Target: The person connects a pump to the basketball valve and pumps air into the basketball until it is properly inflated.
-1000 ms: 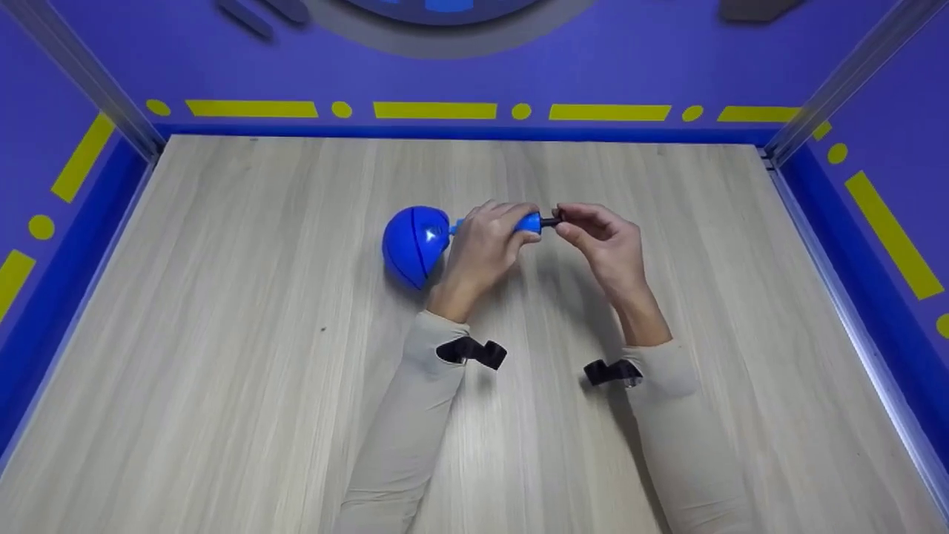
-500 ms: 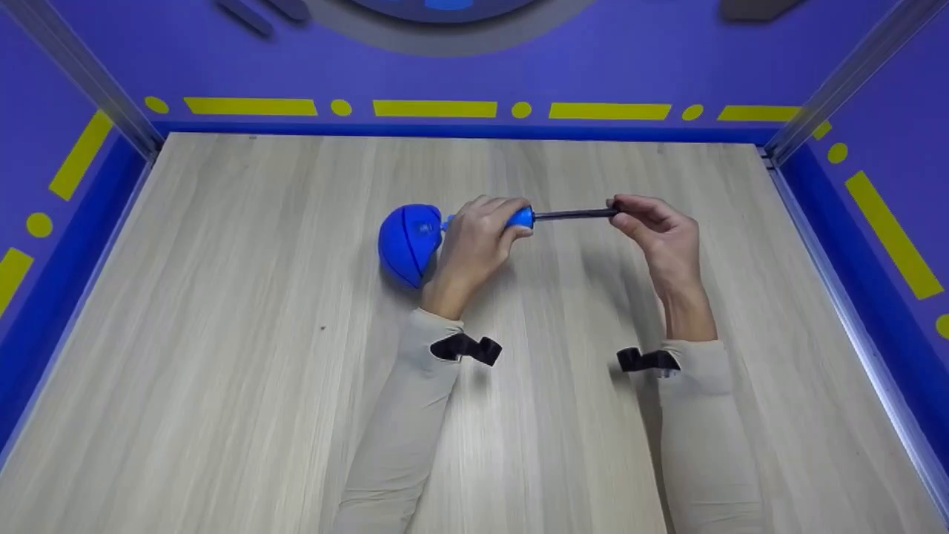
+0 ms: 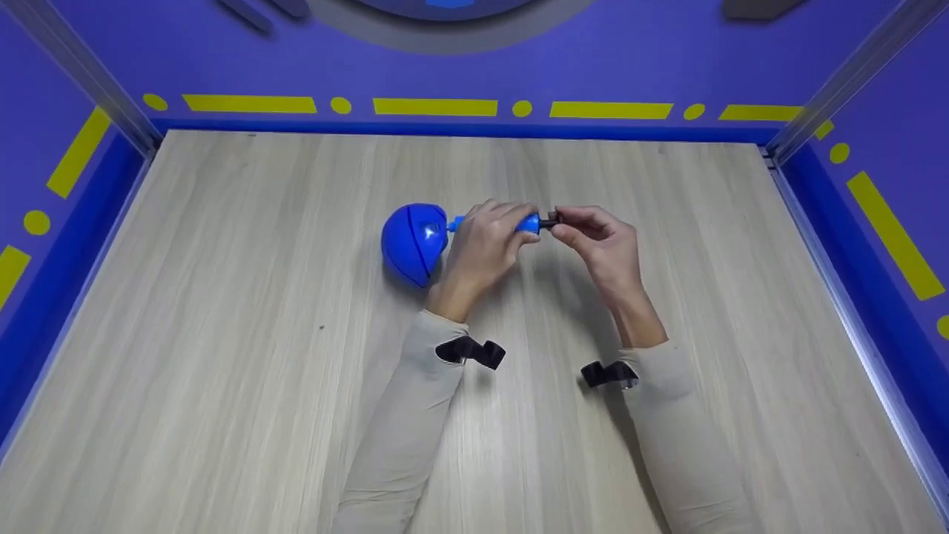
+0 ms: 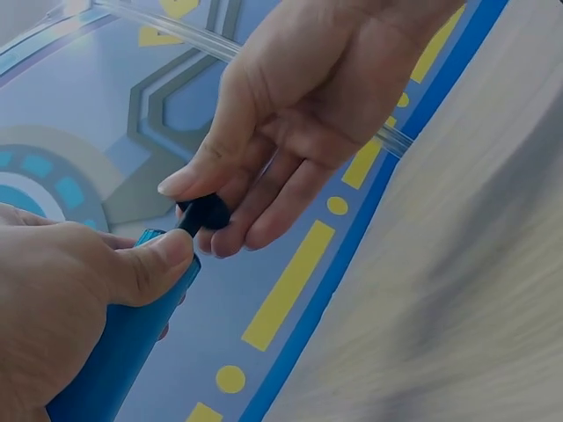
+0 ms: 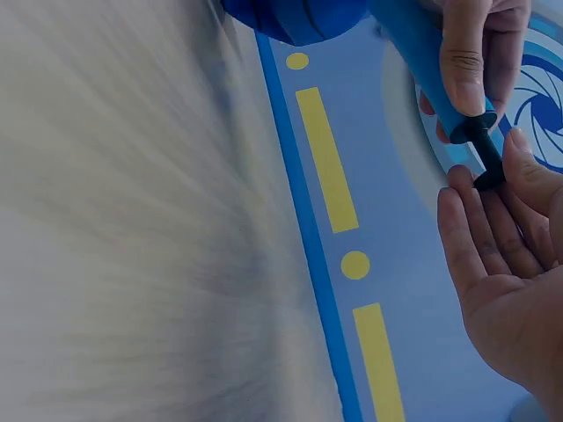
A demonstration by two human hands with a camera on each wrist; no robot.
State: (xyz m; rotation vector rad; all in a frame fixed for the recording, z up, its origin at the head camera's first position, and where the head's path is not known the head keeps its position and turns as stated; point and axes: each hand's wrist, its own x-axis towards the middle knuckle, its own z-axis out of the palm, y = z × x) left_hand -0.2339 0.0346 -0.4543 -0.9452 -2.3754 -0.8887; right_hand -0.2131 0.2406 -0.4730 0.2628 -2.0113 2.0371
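A blue ball [image 3: 413, 245] with dark seam lines sits left of the hands, its shape flattened on one side. From its right side a blue hand pump [image 3: 529, 223] extends to the right. My left hand [image 3: 482, 248] grips the pump's barrel, covering most of it, thumb near the end in the left wrist view. My right hand [image 3: 604, 248] pinches the small black plunger handle [image 4: 207, 212] between thumb and fingers. Only a short length of black rod [image 5: 484, 148] shows between barrel and handle. The joint between pump and ball is partly hidden behind my left hand.
A light wood-grain table [image 3: 222, 356] lies beneath both arms. Purple-blue panels [image 3: 637, 59] with yellow marks wall in the back and sides. Metal posts [image 3: 838, 81] stand at the back corners. A black wrist mount [image 3: 474, 351] sticks out from the left sleeve.
My right hand drew the plunger rod far out to the right half a second ago, then pushed it back in. My left hand and the ball shifted slightly left, then back right.
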